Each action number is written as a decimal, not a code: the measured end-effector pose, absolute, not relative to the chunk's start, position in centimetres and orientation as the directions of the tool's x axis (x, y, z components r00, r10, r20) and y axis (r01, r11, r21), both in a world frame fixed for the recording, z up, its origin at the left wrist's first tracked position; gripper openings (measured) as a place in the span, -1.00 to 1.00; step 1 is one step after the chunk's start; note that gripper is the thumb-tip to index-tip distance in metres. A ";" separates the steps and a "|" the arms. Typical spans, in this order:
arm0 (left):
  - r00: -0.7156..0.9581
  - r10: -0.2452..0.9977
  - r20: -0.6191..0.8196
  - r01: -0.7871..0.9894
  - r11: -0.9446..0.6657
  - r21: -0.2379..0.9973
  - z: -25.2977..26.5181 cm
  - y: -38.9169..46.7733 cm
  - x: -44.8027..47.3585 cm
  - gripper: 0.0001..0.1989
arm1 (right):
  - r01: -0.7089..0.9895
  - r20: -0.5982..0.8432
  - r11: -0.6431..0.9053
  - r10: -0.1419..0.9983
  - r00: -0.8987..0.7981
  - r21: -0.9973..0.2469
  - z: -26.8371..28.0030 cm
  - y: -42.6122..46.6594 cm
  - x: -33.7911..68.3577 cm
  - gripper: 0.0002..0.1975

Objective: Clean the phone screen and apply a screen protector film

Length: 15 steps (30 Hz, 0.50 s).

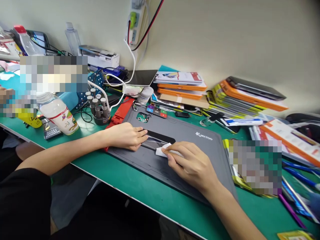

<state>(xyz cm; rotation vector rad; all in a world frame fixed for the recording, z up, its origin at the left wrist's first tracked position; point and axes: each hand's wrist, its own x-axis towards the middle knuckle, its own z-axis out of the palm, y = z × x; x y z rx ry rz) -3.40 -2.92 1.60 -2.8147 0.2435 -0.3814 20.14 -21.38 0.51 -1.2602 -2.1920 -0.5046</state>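
A flat phone-like device [153,142] with a dark, glossy surface lies on the grey work mat [200,153]. My left hand [128,136] rests over its left end, fingers bent across it and holding it against the mat. Between the thumb and fingers of my right hand [190,161] is pinched a small white wipe [162,150], which touches the device's right end. Part of the device is hidden under both hands. A black strip [162,135] shows along its far side; I cannot tell whether it is a separate piece.
A red hinged fixture [121,111] borders the mat's left side. Beyond it stand a screwdriver holder [100,113] and a plastic bottle [60,115]. Stacked boxes [180,83] line the wall. Blue-handled tools [300,173] lie at right. Another person's hand [6,95] is far left.
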 end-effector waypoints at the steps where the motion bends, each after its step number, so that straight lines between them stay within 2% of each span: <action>1: 0.950 -0.205 0.235 -0.130 -0.946 -0.298 1.6 -2.9 -3.4 -0.63 | 0.872 0.629 0.487 0.662 -0.409 0.054 0.5 -21.4 20.2 -0.87; 6: 0.976 -0.145 0.164 -0.102 -0.963 -0.250 1.9 -3.0 -3.2 -0.62 | 0.876 0.617 0.481 0.683 -0.391 0.022 0.3 -21.4 20.3 -0.84; 12: 0.953 -0.179 0.243 -0.123 -0.966 -0.227 1.8 -2.9 -3.3 -0.65 | 0.870 0.615 0.493 0.687 -0.387 -0.003 0.5 -21.5 20.3 -0.82; 15: 0.968 -0.157 0.197 -0.111 -0.968 -0.226 2.0 -3.0 -3.3 -0.62 | 0.867 0.620 0.498 0.678 -0.394 0.006 0.6 -21.4 20.2 -0.83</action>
